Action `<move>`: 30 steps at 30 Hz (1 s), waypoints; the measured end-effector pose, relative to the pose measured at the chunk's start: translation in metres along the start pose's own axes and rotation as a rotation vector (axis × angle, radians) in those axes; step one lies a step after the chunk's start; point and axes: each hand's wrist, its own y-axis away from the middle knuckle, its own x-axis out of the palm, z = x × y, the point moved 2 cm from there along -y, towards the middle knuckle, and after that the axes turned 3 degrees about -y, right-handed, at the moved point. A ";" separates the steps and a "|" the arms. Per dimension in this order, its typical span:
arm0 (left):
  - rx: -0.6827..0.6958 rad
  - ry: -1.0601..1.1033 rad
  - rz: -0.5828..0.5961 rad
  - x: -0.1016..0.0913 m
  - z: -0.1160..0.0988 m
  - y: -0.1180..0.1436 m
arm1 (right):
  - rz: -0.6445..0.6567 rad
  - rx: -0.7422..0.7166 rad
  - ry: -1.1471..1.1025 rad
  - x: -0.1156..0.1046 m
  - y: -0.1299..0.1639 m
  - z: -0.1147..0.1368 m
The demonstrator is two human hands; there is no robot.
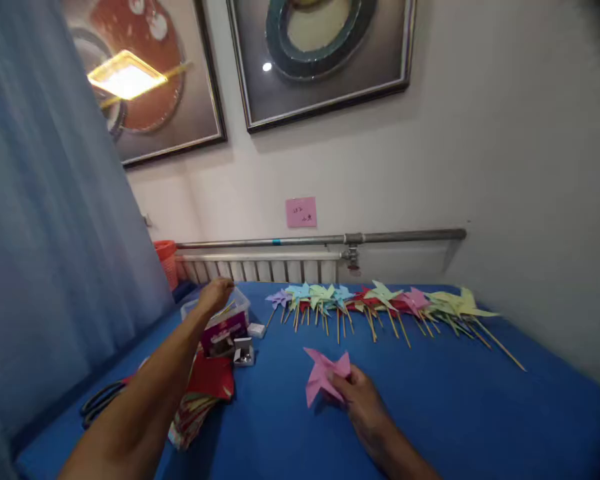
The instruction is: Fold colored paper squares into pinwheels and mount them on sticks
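Note:
My right hand (361,399) rests on the blue table (430,413) and pinches a pink folded paper pinwheel (321,375) with no stick. My left hand (215,294) reaches far out over a clear plastic box (230,319) at the left; its fingers are curled over the box's opening, and whether they hold anything is hidden. Thin wooden sticks show at the box's rim.
A row of several finished pinwheels on sticks (380,303) lies along the table's far edge. A stack of coloured paper (205,393), a small metal box (243,353) and black scissors (100,400) lie left. A blue curtain (40,233) hangs left; a radiator (260,268) stands behind.

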 end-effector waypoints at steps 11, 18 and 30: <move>-0.281 1.184 -0.155 0.038 -0.070 0.092 | -0.075 -0.020 -0.053 0.005 0.013 0.022; -0.399 1.289 0.164 0.107 -0.088 0.139 | -0.090 -0.038 -0.063 0.000 0.011 0.025; -0.401 1.324 0.332 0.095 -0.113 0.148 | -0.074 -0.021 -0.054 0.002 0.014 0.030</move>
